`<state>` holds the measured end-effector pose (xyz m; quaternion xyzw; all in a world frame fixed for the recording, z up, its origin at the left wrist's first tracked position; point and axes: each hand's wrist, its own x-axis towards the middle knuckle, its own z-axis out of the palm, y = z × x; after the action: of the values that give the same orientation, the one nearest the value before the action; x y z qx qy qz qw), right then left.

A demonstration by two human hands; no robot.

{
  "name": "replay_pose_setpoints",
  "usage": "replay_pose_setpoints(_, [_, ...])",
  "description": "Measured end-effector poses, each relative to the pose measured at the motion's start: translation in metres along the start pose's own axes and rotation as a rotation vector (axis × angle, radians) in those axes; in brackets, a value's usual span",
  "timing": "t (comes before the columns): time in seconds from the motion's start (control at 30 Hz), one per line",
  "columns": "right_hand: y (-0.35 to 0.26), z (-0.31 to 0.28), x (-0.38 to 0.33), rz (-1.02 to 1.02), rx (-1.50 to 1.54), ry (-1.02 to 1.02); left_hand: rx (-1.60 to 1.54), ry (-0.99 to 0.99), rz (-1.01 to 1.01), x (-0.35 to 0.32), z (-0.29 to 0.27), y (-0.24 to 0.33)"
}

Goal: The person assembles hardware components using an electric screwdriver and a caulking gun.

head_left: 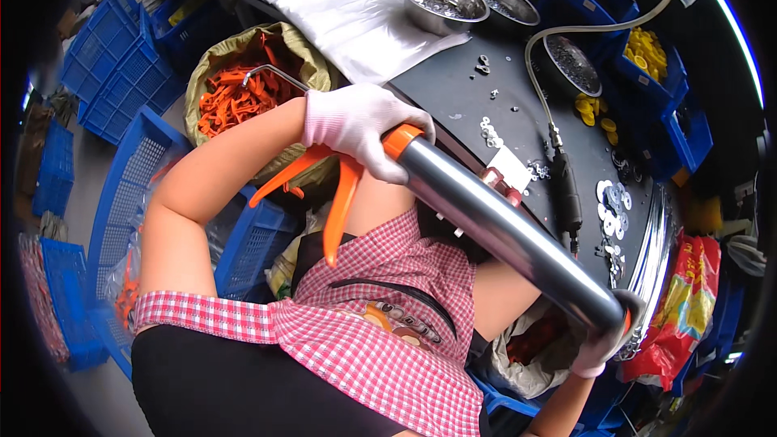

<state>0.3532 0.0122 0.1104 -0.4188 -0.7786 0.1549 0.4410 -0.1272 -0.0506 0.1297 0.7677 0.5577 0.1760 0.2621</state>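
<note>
Across my lap I hold a caulking gun [506, 231] with a shiny dark metal barrel, tilted down to the right. My left hand [364, 129], in a white glove, is wrapped round its orange handle end. The orange handle and trigger [344, 206] hang below that hand. A thin rod with a hooked tip [275, 73] sticks out to the left behind my wrist. My right hand [609, 344], also gloved, closes round the barrel's far right end, where a bit of orange shows. Its fingers are partly hidden.
A sack of orange handles [235, 101] stands at the left, near blue crates [121, 73]. On the dark bench [437, 85] are metal bowls [443, 4], washers [613, 206], small parts, and an air screwdriver [566, 194] on a hose. Blue bins with yellow parts [645, 53] stand behind.
</note>
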Motion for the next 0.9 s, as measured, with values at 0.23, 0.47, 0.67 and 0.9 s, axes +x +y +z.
replay_pose_setpoints(0.23, [-0.051,0.003,0.019,0.31,0.018,-1.34,0.268,0.034,0.278,0.017,0.014,0.012])
replay_pose_setpoints(0.47, [-0.065,0.122,-0.02,0.58,0.735,-1.005,0.467,0.67,0.63,0.024,0.021,0.064])
replay_pose_setpoints(0.67, [-0.053,0.131,-0.014,0.625,0.976,-0.965,0.379,0.493,0.0,-0.014,0.026,0.019])
replay_pose_setpoints(0.9, [-0.091,0.161,0.068,0.125,0.643,-0.723,0.511,0.653,0.153,-0.017,0.037,0.022])
